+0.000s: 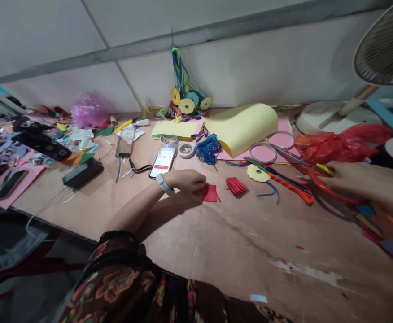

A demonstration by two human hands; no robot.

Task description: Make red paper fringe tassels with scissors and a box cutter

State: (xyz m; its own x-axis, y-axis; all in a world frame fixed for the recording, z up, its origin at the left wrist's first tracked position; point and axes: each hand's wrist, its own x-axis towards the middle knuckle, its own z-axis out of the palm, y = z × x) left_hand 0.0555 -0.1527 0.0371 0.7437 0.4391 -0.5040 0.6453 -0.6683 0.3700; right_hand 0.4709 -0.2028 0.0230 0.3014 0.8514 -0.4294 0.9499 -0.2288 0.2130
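Note:
My left hand point(187, 181), with a pale wristband, rests on the wooden table point(216, 242) with its fingers pinched on a small red foam piece point(210, 193). Just to the right lies a second red piece cut into a fringe point(236, 185). My right hand point(358, 179) reaches out at the right, its fingers curled over the red handles of a pair of scissors point(324, 188). A second pair of scissors with orange handles point(280, 180) lies beside a yellow foam disc point(257, 173) with a blue cord.
A lit phone point(163, 163), tape rolls point(186, 150), a blue cord bundle point(208, 149), a curled yellow foam sheet point(242, 128), pink sheets and a red plastic bag point(338, 144) sit behind. A fan base point(331, 115) stands at right. Craft scraps clutter the left.

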